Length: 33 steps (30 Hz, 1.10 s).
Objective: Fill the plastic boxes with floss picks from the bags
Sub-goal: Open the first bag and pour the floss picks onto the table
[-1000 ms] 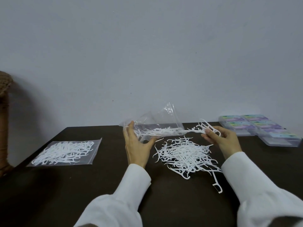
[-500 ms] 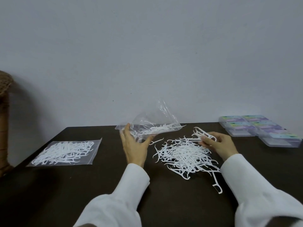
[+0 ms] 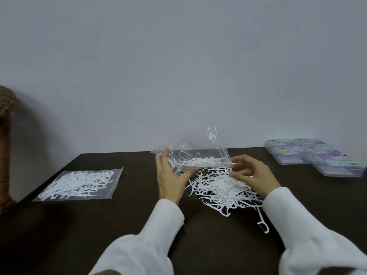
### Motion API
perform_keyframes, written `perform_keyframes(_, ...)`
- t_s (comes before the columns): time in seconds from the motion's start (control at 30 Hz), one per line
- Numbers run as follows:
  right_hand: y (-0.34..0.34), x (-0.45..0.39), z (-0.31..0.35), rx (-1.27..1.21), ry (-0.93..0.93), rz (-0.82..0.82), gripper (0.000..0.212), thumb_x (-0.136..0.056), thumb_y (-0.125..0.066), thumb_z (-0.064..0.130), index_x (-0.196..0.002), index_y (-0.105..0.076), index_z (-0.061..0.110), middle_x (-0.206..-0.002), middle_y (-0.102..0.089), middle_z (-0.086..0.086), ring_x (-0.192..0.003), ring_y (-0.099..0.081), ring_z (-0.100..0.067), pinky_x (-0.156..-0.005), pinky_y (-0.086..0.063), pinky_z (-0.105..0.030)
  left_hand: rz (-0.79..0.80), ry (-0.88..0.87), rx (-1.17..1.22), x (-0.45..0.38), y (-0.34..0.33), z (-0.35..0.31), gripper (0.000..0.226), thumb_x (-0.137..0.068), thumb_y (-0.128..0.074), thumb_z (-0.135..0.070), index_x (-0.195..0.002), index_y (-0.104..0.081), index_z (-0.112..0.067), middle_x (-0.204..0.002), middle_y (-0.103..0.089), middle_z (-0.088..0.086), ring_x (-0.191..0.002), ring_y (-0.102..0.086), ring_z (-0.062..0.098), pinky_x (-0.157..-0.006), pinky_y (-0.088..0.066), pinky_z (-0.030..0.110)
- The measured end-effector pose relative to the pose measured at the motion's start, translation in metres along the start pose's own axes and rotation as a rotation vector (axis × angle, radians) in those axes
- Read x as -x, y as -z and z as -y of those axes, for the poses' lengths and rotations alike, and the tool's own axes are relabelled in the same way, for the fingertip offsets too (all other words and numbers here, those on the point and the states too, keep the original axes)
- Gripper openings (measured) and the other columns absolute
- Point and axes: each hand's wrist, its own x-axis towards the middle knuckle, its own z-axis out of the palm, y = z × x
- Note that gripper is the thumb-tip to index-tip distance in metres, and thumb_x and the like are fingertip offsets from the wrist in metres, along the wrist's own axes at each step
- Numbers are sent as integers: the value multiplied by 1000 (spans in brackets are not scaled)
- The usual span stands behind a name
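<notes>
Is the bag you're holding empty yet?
Not yet. The bag in the hands still has white picks inside; more lie in a pile below.

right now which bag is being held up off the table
The middle bag, gripped by the left hand and nearly emptied; the other bag lies flat, full, far left.

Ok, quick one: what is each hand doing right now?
Left hand: grips the open plastic bag at its near left edge.
Right hand: fingers curled at the bag's mouth; a grip cannot be told.

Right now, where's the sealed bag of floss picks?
The flat clear plastic bag of white floss picks lies on the dark table at the person's left, apart from the left hand and the loose pile.
</notes>
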Motion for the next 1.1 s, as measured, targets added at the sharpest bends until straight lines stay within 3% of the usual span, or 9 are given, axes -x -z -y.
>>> perform_keyframes(0.3,-2,0,-3,42,53,65,31,-83,-65,3,-92,-55,30,-105,-61,9,-80,-70,-5,-74,-52,-14,17,-4,-17,-1,0,1,87,-68,-83,-13,-141,-36,-19,-152,-19,2,-114,-43,10,-75,-37,-6)
perform_keyframes(0.47,-1,-3,-5,33,93,-99,19,-88,-60,8,-90,-61,26,-94,-68,7,-86,-65,-6,-72,-50,-10,16,-10,-43,-1,0,4,90,-66,-84,-19,-142,-36,-20,-152,-20,-2,-126,-44,19,-99,-43,25)
perform_keyframes(0.6,0,-2,4,-311,-32,-19,17,-95,-45,18,-96,-62,17,-100,-66,-4,-84,-68,-22,-71,-56,-23,44,-38,-56,-1,0,3,89,-66,-84,-17,-141,-36,-22,-151,-20,-2,-119,-43,12,-94,-41,16)
perform_keyframes(0.67,-4,-2,6,-342,-103,112,20,-96,-42,22,-102,-60,17,-109,-62,-2,-74,-70,-21,-65,-57,-22,79,-74,-87,0,-1,3,91,-65,-85,-20,-141,-35,-24,-149,-23,-3,-119,-43,9,-89,-41,6)
perform_keyframes(0.73,-9,-2,5,-362,-141,184,20,-94,-45,20,-109,-58,20,-112,-59,2,-61,-67,-16,-56,-54,-20,120,-134,-117,2,-2,4,92,-64,-85,-23,-141,-34,-26,-147,-26,-4,-123,-42,10,-91,-42,8)
perform_keyframes(0.83,-9,-2,2,-324,-183,224,28,-88,-58,11,-116,-57,14,-83,-62,6,-50,-54,-8,-49,-46,-18,161,-221,-179,4,-3,2,94,-65,-85,-22,-142,-32,-25,-148,-24,-4,-123,-39,5,-87,-34,-4)
perform_keyframes(0.9,-7,-2,2,-216,-205,232,33,-82,-67,12,-114,-59,15,-76,-63,9,-58,-55,-8,-51,-45,-15,168,-277,-257,6,-3,-2,97,-65,-84,-25,-144,-28,-24,-149,-22,-6,-124,-36,4,-88,-28,-7)
perform_keyframes(1.03,-6,-3,0,-46,-201,195,27,-76,-74,20,-100,-62,20,-97,-65,4,-89,-61,-9,-66,-48,-17,179,-376,-372,6,-3,-4,104,-67,-82,-32,-149,-17,-26,-154,-12,-10,-138,-31,12,-106,-32,23)
perform_keyframes(1.1,-6,-4,-2,-14,-200,195,22,-75,-75,21,-94,-64,20,-94,-65,5,-88,-60,-10,-67,-45,-19,185,-414,-409,5,-2,-4,105,-68,-81,-33,-149,-14,-28,-153,-9,-16,-140,-27,12,-106,-29,23)
